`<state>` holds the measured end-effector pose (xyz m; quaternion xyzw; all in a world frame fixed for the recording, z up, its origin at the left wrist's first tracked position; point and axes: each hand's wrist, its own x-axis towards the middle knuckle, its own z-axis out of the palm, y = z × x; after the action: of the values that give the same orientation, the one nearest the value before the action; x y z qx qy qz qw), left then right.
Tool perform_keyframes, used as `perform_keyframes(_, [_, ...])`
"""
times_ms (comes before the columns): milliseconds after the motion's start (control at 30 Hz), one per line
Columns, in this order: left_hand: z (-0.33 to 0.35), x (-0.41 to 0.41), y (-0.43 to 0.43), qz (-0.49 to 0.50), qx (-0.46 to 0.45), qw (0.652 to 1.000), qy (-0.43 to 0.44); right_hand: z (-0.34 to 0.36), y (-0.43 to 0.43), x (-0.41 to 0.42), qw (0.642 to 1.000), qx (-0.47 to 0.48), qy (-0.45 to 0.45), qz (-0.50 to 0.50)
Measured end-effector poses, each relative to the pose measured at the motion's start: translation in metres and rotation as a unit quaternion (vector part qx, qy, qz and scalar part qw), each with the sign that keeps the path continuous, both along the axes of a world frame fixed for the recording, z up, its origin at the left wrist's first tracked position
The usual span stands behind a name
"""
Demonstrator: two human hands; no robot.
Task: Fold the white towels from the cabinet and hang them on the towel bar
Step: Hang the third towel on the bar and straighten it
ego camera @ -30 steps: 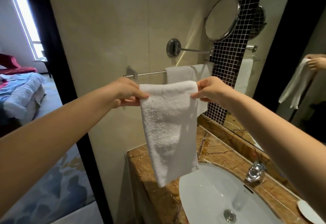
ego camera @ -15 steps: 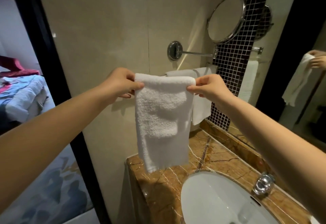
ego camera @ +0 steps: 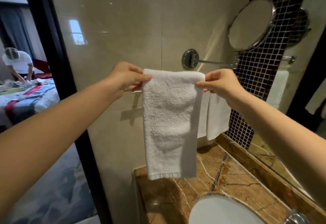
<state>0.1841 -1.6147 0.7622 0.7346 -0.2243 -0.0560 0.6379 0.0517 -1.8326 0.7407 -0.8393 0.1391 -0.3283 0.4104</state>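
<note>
Hotel bathroom, beige tile wall above a marble counter (ego camera: 176, 197). I've got the folded white towel (ego camera: 169, 118) pinched at its top corners, left hand (ego camera: 127, 76) on one and right hand (ego camera: 218, 84) on the other, so it hangs flat and square. It's up at the towel bar (ego camera: 136, 91), just beside the hung towel (ego camera: 217, 118). Can't tell if it's over the rail yet.

Lit warmly from overhead. Glare spots and a reflected window patch on the glossy wall (ego camera: 123, 21). Soft shadows cast beside the towel (ego camera: 169, 118) and onto the countertop (ego camera: 176, 199). Bowed by wide-angle distortion at the door frame (ego camera: 54, 47). Slightly soft toward the edges.
</note>
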Motion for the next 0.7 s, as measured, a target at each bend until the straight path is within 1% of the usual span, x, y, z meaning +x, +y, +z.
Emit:
perform_keyframes(167, [0.006, 0.024, -0.003, -0.009, -0.004, 0.999, -0.04, 0.005, -0.01, 0.024, 1.0, 0.005, -0.006, 0.003])
perform_keyframes(300, [0.02, 0.043, -0.009, -0.027, -0.036, 0.997, -0.062, 0.018, -0.02, 0.045, 1.0, 0.003, -0.03, 0.002])
perform_keyframes(433, [0.042, 0.066, -0.016, -0.044, -0.048, 0.992, -0.105, 0.047, -0.03, 0.069, 0.999, 0.01, -0.041, -0.002])
perform_keyframes(567, [0.073, 0.089, -0.027, -0.042, -0.054, 0.987, -0.147, 0.082, -0.04, 0.091, 0.997, 0.024, -0.07, 0.005])
perform_keyframes(700, [0.1, 0.103, -0.041, -0.04, -0.079, 0.979, -0.184, 0.114, -0.053, 0.113, 0.998, 0.038, -0.056, 0.003])
